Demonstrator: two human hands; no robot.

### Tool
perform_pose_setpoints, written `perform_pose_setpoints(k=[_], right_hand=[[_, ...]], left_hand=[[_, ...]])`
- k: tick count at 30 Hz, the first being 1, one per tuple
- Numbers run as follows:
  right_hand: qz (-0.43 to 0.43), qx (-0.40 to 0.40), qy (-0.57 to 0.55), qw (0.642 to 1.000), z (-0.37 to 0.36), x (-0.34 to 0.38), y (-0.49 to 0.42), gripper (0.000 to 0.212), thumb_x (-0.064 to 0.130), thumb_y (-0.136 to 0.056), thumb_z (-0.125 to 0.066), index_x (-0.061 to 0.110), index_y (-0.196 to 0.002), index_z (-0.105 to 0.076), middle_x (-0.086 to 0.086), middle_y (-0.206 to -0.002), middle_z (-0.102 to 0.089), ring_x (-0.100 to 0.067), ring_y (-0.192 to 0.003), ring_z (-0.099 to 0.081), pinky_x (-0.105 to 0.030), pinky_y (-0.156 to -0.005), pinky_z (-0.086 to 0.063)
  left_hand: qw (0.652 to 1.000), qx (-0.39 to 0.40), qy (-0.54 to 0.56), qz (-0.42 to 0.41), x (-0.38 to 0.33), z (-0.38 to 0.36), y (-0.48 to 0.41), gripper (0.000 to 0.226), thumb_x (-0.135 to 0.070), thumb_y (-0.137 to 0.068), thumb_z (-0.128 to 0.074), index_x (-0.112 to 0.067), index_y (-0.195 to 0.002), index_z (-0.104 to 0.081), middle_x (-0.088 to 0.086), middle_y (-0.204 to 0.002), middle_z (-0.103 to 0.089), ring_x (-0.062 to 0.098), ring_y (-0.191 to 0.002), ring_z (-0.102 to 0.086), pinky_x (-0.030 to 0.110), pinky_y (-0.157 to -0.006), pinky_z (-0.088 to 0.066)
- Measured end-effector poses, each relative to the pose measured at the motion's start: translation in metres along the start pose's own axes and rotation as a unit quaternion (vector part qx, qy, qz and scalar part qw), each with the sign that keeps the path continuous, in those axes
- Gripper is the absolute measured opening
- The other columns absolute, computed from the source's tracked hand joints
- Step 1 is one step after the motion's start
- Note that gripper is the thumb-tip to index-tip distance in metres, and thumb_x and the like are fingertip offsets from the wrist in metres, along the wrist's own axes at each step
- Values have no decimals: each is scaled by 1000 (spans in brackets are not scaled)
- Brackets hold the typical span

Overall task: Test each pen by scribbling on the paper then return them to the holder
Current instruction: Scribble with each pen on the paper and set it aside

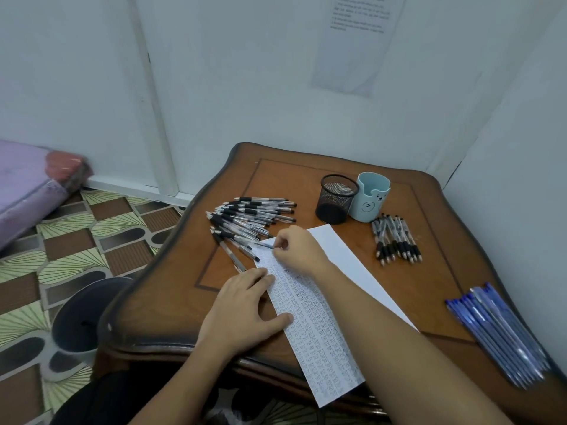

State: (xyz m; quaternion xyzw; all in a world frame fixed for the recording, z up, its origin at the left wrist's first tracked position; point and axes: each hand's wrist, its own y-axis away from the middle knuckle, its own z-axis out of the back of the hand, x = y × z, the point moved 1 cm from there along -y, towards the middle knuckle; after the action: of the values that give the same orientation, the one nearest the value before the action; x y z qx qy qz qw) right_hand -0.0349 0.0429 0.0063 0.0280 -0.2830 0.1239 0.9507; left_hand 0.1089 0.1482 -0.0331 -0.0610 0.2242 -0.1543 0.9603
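Note:
A sheet of white paper (343, 259) lies on the wooden table (414, 271), its left strip covered in blue scribbles. My right hand (299, 248) is closed on a pen (265, 245) at the paper's far left corner, the pen lying low and pointing left. My left hand (242, 314) rests flat on the paper's left edge, fingers spread, holding nothing. A black mesh holder (336, 199) and a light blue bear holder (369, 197) stand behind the paper. A pile of black-grip pens (248, 219) lies to the left of my right hand.
A smaller bunch of black-grip pens (395, 237) lies right of the paper, in front of the holders. A row of blue pens (500, 332) sits at the table's right front edge. White walls close the back and right. A dark round bin (82, 320) stands on the floor at left.

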Motion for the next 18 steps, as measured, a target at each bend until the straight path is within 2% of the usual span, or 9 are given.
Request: perform_pose_setpoints(k=[2, 4, 7, 9, 11, 13, 15, 16, 18], right_hand=[[-15, -24, -59, 998, 3, -4, 3, 13, 17, -91, -65, 21, -80, -61, 0, -102, -57, -15, -89, -56, -29, -77, -46], [-31, -56, -167, 984, 13, -11, 10, 12, 19, -92, -67, 23, -81, -62, 3, -100, -61, -12, -87, -57, -32, -78, -48], [-68, -109, -326, 936, 39, -21, 22, 9, 16, -93, -67, 19, -85, -65, 2, -96, -66, -14, -84, -60, -31, -68, -53], [-92, -147, -444, 879, 56, -26, 29, 9, 12, -95, -65, 15, -87, -62, -6, -96, -68, -22, -88, -62, -31, -66, -56], [-106, -175, -565, 799, 69, -29, 37, 11, 11, -100, -57, 14, -89, -54, -13, -102, -71, -28, -90, -66, -39, -73, -57], [-110, -190, -634, 742, 77, -31, 44, 12, 18, -106, -43, 18, -95, -46, -14, -95, -73, -32, -86, -71, -47, -79, -58], [-110, -201, -646, 728, 80, -33, 53, 12, 28, -109, -34, 24, -103, -44, -8, -76, -69, -26, -69, -70, -45, -68, -61], [-110, -204, -636, 736, 81, -34, 57, 13, 31, -109, -32, 28, -106, -45, -5, -69, -62, -21, -57, -63, -36, -57, -58], [-111, -202, -601, 766, 80, -37, 62, 15, 32, -109, -32, 31, -110, -47, -3, -64, -49, -12, -45, -40, -20, -42, -37]], left_hand=[[1000, -2, 2, -3, -1, 1, 0, 91, -83, -70, -36, -29, -143, -43, -13, -151, -33, 6, -138, -26, 25, -114, -13], [1000, -7, 10, -2, 0, 1, 0, 91, -83, -70, -37, -28, -142, -45, -12, -150, -35, 7, -138, -28, 25, -113, -14], [1000, 2, -5, -4, 1, 1, 0, 92, -84, -70, -35, -29, -144, -43, -12, -150, -34, 7, -138, -27, 25, -113, -14], [1000, 6, -5, -3, 1, 0, 0, 92, -85, -70, -34, -29, -144, -43, -13, -150, -34, 7, -138, -27, 26, -113, -15], [1000, 6, 1, 0, 2, 0, 0, 92, -85, -70, -35, -29, -143, -44, -12, -150, -35, 8, -138, -28, 28, -114, -16], [1000, 9, 3, 2, 1, 0, 0, 93, -85, -71, -36, -29, -143, -44, -12, -150, -35, 8, -138, -28, 29, -114, -16], [1000, 15, 2, 4, 1, 0, 0, 92, -85, -71, -36, -30, -144, -42, -13, -151, -33, 8, -139, -27, 29, -115, -16], [1000, 16, 0, 4, 0, 1, 0, 93, -86, -70, -34, -30, -144, -42, -13, -151, -33, 7, -139, -26, 28, -115, -16], [1000, 9, 3, 3, -1, 1, 1, 95, -87, -68, -32, -29, -143, -44, -13, -149, -35, 7, -138, -28, 26, -113, -16]])
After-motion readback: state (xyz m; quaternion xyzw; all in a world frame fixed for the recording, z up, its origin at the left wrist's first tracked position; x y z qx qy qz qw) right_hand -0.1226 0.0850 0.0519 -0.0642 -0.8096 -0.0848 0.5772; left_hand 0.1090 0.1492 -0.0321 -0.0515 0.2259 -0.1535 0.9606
